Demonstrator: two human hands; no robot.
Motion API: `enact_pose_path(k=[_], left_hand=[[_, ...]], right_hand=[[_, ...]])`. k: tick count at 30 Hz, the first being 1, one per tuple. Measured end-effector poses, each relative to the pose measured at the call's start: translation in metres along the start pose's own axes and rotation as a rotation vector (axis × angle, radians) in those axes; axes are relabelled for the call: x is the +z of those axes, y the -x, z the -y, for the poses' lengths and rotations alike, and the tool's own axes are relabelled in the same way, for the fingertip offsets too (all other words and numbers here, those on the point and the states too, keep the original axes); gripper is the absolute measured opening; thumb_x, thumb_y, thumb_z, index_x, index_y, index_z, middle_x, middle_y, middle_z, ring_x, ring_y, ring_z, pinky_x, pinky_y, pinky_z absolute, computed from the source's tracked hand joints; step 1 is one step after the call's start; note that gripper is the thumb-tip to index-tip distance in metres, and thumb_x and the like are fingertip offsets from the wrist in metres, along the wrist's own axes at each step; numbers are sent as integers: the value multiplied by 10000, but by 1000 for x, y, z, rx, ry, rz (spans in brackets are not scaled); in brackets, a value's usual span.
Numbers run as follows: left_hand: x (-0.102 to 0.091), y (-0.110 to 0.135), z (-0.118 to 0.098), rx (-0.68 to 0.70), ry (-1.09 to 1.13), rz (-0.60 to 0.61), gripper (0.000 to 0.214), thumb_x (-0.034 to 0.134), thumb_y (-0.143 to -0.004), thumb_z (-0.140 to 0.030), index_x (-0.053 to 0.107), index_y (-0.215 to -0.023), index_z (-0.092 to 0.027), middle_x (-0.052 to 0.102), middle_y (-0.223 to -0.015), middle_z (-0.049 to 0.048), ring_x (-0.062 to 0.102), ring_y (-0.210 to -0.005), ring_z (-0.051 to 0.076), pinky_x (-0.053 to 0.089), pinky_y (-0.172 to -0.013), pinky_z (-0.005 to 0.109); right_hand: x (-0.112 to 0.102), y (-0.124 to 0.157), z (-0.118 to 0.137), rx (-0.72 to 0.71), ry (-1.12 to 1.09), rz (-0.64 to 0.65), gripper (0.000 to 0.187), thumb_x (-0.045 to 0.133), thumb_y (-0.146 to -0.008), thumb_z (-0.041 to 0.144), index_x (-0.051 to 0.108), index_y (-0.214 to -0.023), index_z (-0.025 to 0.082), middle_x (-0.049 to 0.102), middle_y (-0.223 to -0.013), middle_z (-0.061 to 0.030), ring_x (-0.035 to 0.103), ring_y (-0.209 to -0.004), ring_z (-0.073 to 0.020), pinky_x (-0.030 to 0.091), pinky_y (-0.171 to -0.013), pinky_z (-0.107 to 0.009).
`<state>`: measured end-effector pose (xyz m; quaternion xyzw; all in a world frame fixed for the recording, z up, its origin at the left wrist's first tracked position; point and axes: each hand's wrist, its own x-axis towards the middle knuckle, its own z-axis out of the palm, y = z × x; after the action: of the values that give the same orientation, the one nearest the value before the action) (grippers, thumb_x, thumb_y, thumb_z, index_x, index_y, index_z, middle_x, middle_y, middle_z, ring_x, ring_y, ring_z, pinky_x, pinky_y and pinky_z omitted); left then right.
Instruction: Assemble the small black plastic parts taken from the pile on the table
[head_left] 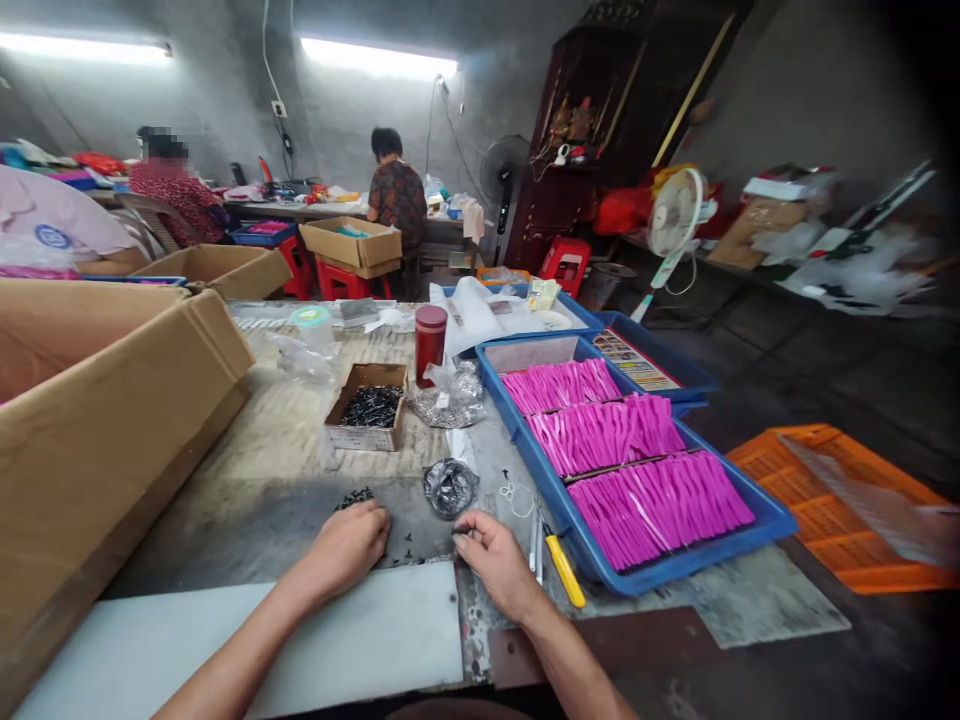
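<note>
My left hand (352, 545) rests on the dark work surface with its fingers curled under. It is right beside a small pile of black pieces (358, 496), and whatever its fingertips hold is hidden. Between the thumb and forefinger of my right hand (491, 560) is a small black piece (462, 530), too small to name. A few similar pieces lie loose between the hands. Just beyond my right hand sits a crumpled clear plastic bag (450, 487). A yellow-handled screwdriver (564, 572) lies to its right. Under my left forearm is a white board (390, 620).
A blue tray (622, 580) on the right holds rows of magenta strips (660, 500). Ahead stand a small carton (365, 438) of black pieces and a dark red cup (430, 345). A large cardboard box (112, 400) borders the left. People sit working farther back.
</note>
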<state>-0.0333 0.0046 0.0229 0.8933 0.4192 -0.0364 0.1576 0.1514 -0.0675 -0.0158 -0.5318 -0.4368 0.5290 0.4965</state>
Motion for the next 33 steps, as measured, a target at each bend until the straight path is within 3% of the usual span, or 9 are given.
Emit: enact_pose_path(k=[12, 20, 25, 28, 33], left_hand=[[0, -1, -8, 7, 41, -46, 196, 363, -752, -165, 551, -702, -189, 548, -736, 21, 520, -663, 148, 315, -552, 220], [9, -11, -18, 117, 1, -19, 152, 401, -734, -162, 548, -736, -199, 546, -738, 25, 518, -642, 154, 297, -525, 222], [14, -10, -17, 76, 11, -54, 145, 388, -730, -162, 525, -683, -174, 529, -677, 26, 494, -615, 156, 298, -524, 227], [13, -8, -23, 61, 170, -117, 135, 390, -726, -155, 514, -675, -169, 518, -668, 15, 482, -637, 146, 318, -563, 220], [10, -5, -43, 45, 678, -233, 95, 427, -714, -180, 497, -655, -157, 486, -636, -17, 454, -621, 108, 336, -583, 190]], right_hand=[[-4, 4, 2, 23, 35, -10, 89, 506, -660, 233, 506, -720, 168, 412, -564, 49, 356, -506, -93, 277, -498, -214], [-5, 5, 0, 12, 29, 8, 87, 501, -672, 242, 503, -720, 169, 412, -578, 45, 356, -523, -97, 270, -502, -214], [-6, 5, -2, 30, 26, 9, 88, 500, -672, 239, 502, -726, 169, 390, -551, 54, 341, -507, -95, 261, -496, -213], [-5, 5, -2, 29, 20, 5, 72, 502, -670, 229, 501, -709, 169, 392, -554, 53, 338, -509, -93, 263, -493, -212], [4, 8, 6, 35, -41, 46, 101, 498, -681, 260, 505, -672, 159, 401, -540, 48, 339, -508, -89, 276, -493, -209]])
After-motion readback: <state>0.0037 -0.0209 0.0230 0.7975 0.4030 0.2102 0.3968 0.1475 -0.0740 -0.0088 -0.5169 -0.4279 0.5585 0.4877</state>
